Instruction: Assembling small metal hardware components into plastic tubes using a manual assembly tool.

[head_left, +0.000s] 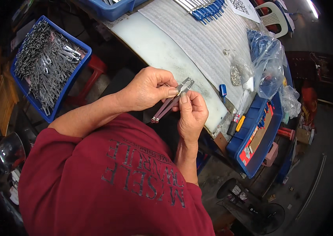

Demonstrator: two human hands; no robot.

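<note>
My left hand [147,88] pinches a pair of slim metal strips [168,108] between thumb and fingers, near their upper ends. From the other side my right hand [192,115] also grips the strips, its thumb pressed along them. They lie side by side at a slant, with small holes at the upper tips and short pins or rivets at the lower end. Both hands are held in front of my chest, just off the near edge of the worktable [150,43]. My fingers partly cover the strips, so how they are joined cannot be made out.
On the left, a blue bin [87,59] holds a heap of metal pieces. Blue-handled tools [209,11] lie at the table's far side. To the right are a blue handle [223,91], screwdrivers [240,124], plastic bags [266,59] and a blue tray [233,147]. A fan [270,216] stands below.
</note>
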